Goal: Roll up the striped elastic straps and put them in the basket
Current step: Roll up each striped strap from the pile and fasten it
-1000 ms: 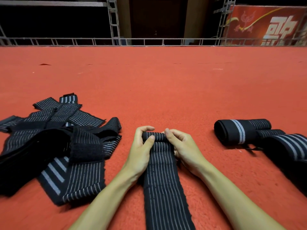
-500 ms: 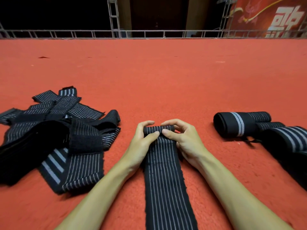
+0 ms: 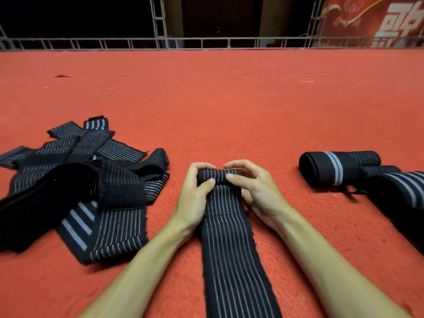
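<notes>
A black elastic strap with thin white stripes (image 3: pixel 231 244) lies flat on the red carpet, running from the bottom edge up to my hands. Its far end is wound into a small roll (image 3: pixel 219 176). My left hand (image 3: pixel 195 193) grips the roll's left end, fingers over the top and thumb in front. My right hand (image 3: pixel 252 187) grips the right end the same way. A heap of loose striped straps (image 3: pixel 87 184) lies to the left. A finished roll (image 3: pixel 335 168) lies to the right. No basket is in view.
A dark striped bundle (image 3: pixel 399 193) lies at the right edge, touching the finished roll. Red carpet (image 3: pixel 218 106) stretches far ahead to a metal truss rail (image 3: pixel 206 42). A red banner (image 3: pixel 376 21) hangs at the back right.
The roll at the strap's far end has grown thicker as both hands turned it toward me. The camera has tilted down slightly.
</notes>
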`<act>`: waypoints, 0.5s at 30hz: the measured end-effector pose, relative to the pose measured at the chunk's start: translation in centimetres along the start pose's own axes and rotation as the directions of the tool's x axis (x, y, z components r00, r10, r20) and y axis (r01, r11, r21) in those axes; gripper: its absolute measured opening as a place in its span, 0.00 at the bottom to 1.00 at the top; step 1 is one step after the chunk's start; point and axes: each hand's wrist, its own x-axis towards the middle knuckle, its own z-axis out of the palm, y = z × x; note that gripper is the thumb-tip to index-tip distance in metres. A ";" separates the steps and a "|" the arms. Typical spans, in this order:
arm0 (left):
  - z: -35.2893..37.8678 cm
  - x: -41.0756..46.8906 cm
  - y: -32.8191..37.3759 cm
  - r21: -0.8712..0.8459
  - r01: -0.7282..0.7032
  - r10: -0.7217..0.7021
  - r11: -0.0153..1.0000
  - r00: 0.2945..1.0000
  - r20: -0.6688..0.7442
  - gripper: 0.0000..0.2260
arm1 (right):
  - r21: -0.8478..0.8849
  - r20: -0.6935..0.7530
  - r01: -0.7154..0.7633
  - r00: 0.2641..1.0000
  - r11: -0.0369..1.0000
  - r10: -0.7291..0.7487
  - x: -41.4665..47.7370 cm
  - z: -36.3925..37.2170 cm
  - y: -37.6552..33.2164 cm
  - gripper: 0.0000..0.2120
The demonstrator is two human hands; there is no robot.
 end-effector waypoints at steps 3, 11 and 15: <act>-0.1 0.0 0.2 0.043 -0.054 0.055 0.998 0.998 -0.013 0.11 | -0.096 -0.001 -0.012 1.000 0.995 0.012 0.0 0.3 0.4 0.13; 0.0 0.0 -0.3 -0.030 0.083 -0.080 0.996 0.992 0.096 0.10 | -0.148 -0.017 0.112 0.993 0.983 -0.116 -0.3 -0.2 0.2 0.06; 0.3 0.0 -0.2 -0.066 0.167 -0.164 0.984 0.985 0.046 0.10 | -0.092 0.008 0.115 0.993 0.989 -0.115 -0.4 -0.4 0.1 0.11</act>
